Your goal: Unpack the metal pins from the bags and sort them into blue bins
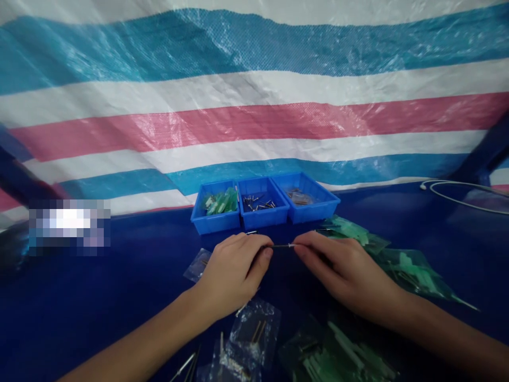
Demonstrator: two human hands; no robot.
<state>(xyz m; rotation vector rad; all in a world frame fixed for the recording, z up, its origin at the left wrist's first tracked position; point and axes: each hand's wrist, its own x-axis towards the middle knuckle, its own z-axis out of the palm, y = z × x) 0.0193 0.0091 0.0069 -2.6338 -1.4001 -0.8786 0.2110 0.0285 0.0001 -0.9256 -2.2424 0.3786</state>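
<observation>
A thin dark rod with a small bright fitting point(283, 245) runs level between my hands, in front of the blue bins. My left hand point(236, 268) pinches its left end between thumb and fingers. At the other end, my right hand point(345, 262) pinches the rod by the bright fitting. What lies inside the curled fingers is hidden. Partly behind my left hand is a small clear bag point(198, 265) with thin brass-coloured pieces. Another clear bag point(256, 331) with similar pieces lies nearer, below that hand.
Three blue bins hold green pieces point(221, 201), small metal parts point(258, 203) and bagged parts point(299, 196). Green packets point(413, 270) lie at right, more packets point(338, 355) at the front. Loose rods point(186, 366) lie front left. A white cable point(441, 183) curls far right. Striped sheeting point(254, 122) hangs behind.
</observation>
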